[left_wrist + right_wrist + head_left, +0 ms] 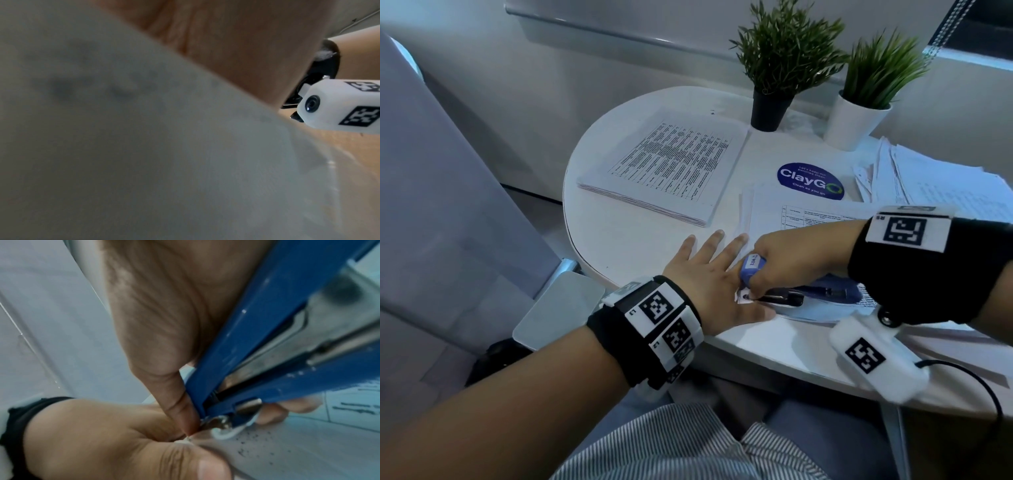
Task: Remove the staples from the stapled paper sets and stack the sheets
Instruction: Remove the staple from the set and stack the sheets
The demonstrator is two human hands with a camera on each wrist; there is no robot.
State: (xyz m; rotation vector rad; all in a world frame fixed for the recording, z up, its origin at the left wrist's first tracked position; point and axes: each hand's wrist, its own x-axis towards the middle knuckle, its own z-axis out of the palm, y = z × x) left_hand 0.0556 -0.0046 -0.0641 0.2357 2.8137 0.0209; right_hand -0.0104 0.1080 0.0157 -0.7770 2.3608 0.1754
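Observation:
My left hand [705, 270] lies flat with fingers spread, pressing the near left corner of a stapled paper set [811, 214] onto the round white table [619, 236]. My right hand [791, 255] grips a blue stapler [828, 291], its rear metal tip at that corner beside my left thumb. In the right wrist view the stapler [267, 340] fills the right side; its metal tip [219, 419] touches the curled paper corner [226, 433], with my left hand [98, 434] just below. The staple itself is hidden. A neat stack of printed sheets [664, 168] lies at the table's left.
A loose pile of paper sets [935, 185] sits at the right. Two potted plants, in a black pot [770, 106] and a white pot [856, 120], stand at the back. A blue ClayGo sticker [810, 180] marks the table's middle. The left wrist view is mostly blurred paper [123, 129].

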